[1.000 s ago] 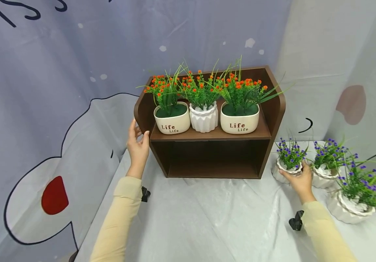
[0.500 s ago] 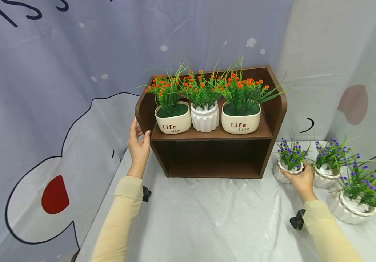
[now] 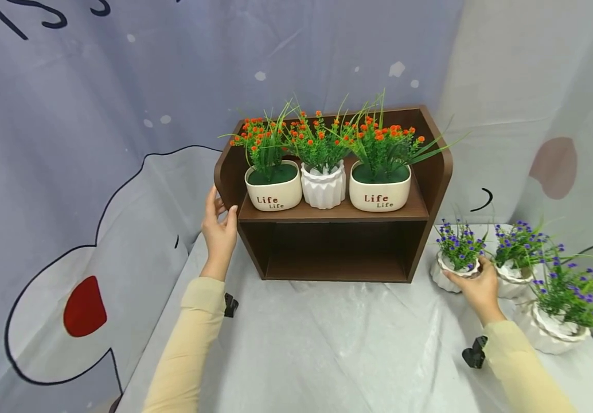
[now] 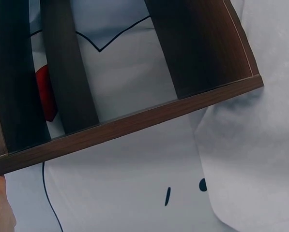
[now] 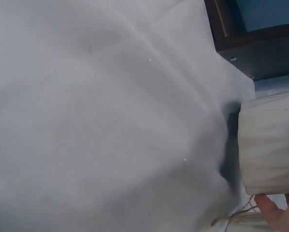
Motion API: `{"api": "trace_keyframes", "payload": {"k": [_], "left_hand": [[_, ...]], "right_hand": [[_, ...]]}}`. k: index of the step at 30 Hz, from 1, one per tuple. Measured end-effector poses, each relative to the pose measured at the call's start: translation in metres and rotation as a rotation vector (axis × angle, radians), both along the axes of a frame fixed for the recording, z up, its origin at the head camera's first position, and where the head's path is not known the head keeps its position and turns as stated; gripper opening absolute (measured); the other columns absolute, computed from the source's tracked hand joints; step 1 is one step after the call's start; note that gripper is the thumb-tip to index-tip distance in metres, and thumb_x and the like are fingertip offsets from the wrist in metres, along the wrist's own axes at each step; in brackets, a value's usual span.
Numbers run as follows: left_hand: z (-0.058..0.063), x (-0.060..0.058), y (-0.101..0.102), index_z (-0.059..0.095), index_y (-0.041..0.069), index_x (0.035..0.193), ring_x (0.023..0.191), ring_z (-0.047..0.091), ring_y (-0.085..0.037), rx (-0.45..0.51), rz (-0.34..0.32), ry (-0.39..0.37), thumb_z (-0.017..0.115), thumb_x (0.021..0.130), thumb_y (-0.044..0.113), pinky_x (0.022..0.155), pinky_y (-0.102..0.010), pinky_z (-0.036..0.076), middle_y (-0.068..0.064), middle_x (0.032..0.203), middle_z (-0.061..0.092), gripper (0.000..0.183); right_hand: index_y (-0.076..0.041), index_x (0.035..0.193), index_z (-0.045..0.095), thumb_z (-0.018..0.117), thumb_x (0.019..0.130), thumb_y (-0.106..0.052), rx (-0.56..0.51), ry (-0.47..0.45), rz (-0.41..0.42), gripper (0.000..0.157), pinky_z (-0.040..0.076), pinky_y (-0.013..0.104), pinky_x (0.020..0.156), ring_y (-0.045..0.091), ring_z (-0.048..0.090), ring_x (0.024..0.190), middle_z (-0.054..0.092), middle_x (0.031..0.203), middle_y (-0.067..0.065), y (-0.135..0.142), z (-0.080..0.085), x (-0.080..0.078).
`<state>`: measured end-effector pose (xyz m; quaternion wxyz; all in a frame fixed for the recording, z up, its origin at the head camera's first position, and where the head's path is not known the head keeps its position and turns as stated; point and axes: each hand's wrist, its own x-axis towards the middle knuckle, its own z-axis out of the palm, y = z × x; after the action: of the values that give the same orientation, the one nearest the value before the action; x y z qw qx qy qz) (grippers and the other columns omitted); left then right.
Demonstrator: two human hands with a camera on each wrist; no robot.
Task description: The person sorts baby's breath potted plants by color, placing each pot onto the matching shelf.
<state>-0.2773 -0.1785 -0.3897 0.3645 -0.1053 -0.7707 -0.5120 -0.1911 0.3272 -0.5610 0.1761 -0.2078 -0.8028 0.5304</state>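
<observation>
In the head view my left hand [image 3: 220, 232] grips the left side panel of a dark brown wooden shelf [image 3: 332, 218], thumb at its front edge and fingers along the outside. The left wrist view shows the shelf [image 4: 129, 126] edge from beside, a bit of the hand [image 4: 0, 208] at its corner. To the right of the shelf, my right hand [image 3: 480, 289] holds a small white fluted pot [image 3: 443, 279] of purple flowers by its rim, the thumb in front. In the right wrist view the thumb touches the end of that pot [image 5: 270, 145]. The other fingers are largely hidden.
Two more white pots of purple flowers, one behind [image 3: 514, 284] and one nearer [image 3: 546, 332], stand right of the hand. On the upper shelf board are two cream "Life" pots [image 3: 276, 192] and a white fluted pot [image 3: 323, 190], all with orange flowers. A pale cloth [image 3: 327, 344] covers the table.
My right hand and wrist have shifted slightly right and toward me, still at the same pot, which appears a little lower in view. The left hand keeps its place on the shelf.
</observation>
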Motion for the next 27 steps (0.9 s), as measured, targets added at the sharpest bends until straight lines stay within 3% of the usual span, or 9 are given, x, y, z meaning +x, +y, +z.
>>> {"api": "trace_keyframes", "payload": {"k": [5,9,15,27], "left_hand": [[-0.001,-0.001,0.000,0.039,0.004,0.143,0.104,0.059,-0.037,-0.003,-0.003,0.006,0.060,0.090,-0.002,0.087,-0.051,0.052,-0.027,0.116,0.058,0.057],[-0.001,-0.001,0.000,0.039,0.004,0.142,0.104,0.060,-0.036,-0.008,0.000,0.006,0.061,0.090,0.000,0.087,-0.050,0.052,-0.026,0.116,0.059,0.057],[-0.002,-0.002,-0.002,0.040,0.005,0.142,0.103,0.060,-0.036,0.008,0.008,0.013,0.061,0.090,0.000,0.087,-0.050,0.052,-0.025,0.115,0.059,0.056],[-0.004,-0.003,-0.001,0.039,0.002,0.142,0.104,0.058,-0.036,0.030,-0.009,0.005,0.059,0.091,-0.002,0.089,-0.051,0.051,-0.028,0.116,0.056,0.056]], "right_hand": [[0.009,0.143,0.025,0.080,0.074,-0.010,0.004,-0.001,0.014,0.091,0.039,0.025,0.103,0.035,0.041,0.122,0.039,0.140,0.027,-0.003,0.006,0.008],[0.011,0.139,0.029,0.081,0.072,-0.011,0.062,0.005,0.014,0.088,0.037,0.035,0.095,0.035,0.041,0.115,0.042,0.132,0.030,-0.007,0.010,0.018],[0.012,0.136,0.031,0.082,0.073,-0.019,0.120,0.005,0.070,0.087,0.036,0.057,0.098,0.045,0.040,0.118,0.041,0.131,0.034,-0.012,0.017,0.034],[0.012,0.133,0.036,0.085,0.063,-0.014,0.177,0.025,0.107,0.090,0.033,0.062,0.100,0.051,0.040,0.119,0.043,0.128,0.036,-0.036,0.026,0.056]]}}
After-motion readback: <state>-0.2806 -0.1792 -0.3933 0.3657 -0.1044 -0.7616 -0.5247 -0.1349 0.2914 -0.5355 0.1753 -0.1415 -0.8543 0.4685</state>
